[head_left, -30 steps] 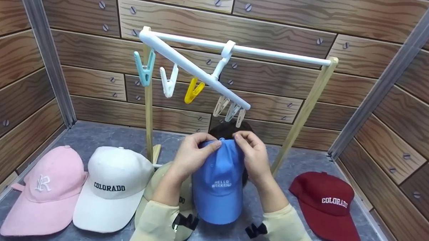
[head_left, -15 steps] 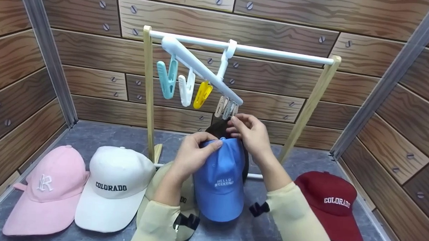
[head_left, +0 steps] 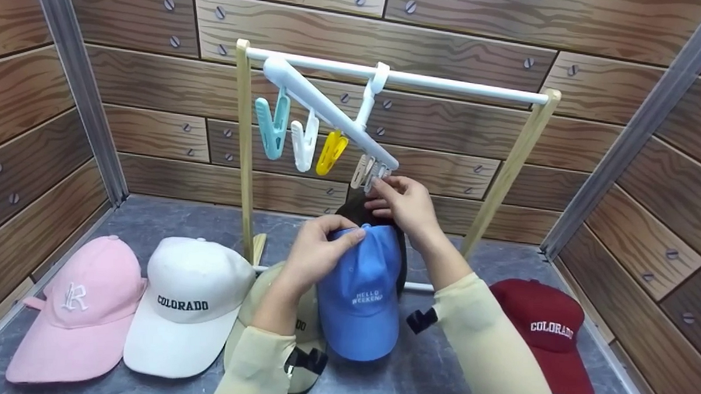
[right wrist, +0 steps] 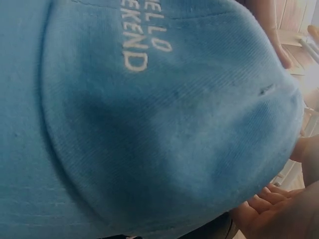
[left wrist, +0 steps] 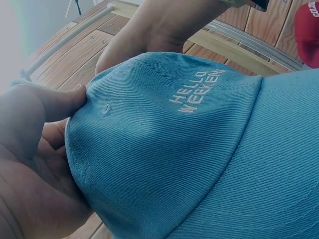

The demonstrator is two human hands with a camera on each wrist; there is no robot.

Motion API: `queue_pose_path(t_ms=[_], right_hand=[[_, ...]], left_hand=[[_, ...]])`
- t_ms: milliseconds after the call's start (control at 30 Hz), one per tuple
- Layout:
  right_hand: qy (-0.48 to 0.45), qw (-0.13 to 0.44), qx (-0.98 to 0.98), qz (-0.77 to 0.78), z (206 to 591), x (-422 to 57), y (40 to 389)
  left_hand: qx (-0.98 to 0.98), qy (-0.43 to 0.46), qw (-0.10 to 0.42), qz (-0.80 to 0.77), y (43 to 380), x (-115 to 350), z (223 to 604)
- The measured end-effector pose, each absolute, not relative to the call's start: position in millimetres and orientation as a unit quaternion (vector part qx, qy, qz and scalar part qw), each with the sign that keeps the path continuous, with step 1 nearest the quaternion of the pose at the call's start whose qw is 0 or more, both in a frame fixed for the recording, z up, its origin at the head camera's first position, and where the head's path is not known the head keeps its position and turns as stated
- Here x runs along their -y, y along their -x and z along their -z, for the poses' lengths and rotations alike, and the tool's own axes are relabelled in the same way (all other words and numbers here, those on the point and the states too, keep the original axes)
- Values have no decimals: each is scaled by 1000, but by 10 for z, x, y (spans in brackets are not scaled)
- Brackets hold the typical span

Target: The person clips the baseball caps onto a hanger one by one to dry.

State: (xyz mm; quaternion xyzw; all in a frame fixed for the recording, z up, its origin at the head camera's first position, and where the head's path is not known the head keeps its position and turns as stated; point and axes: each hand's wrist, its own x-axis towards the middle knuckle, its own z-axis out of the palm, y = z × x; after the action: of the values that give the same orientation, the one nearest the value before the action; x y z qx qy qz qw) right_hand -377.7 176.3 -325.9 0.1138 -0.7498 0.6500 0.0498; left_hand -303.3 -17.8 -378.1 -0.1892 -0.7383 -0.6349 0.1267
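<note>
Since a second earlier, the right hand (head_left: 408,206) had risen from the blue fabric baseball cap (head_left: 360,279) to the small beige and grey plastic clips (head_left: 360,171) under the long white hanger bar (head_left: 333,110), mid-frame; its fingers bent there, but whether they pinched one could not be told. The left hand (head_left: 318,249) clamped thumb and fingers on the cap's crown, bill downward, at lower centre. Good handling probably meant steadying the hook-hung bar and keeping the gripped edge flat.

The place looked like a small staged booth. Wood-patterned panels (head_left: 461,43), joined by metal corner posts (head_left: 82,94), enclosed a grey mottled surface (head_left: 169,217).
</note>
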Motion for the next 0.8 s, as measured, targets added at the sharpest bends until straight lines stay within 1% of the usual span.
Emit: queue_pose_path(t_ms=[267,600,800], right_hand=[[-117,43,738,-663,3232,-1710,3856],[-99,79,734,-667,3143,-1610,3869],[-99,83,730,-671,3118,-1588,3905]], left_hand=[[733,199,127,638,3050,169,3792],[734,201,119,638,3047,173,3789],[731,197,126,641,3037,179,3779]])
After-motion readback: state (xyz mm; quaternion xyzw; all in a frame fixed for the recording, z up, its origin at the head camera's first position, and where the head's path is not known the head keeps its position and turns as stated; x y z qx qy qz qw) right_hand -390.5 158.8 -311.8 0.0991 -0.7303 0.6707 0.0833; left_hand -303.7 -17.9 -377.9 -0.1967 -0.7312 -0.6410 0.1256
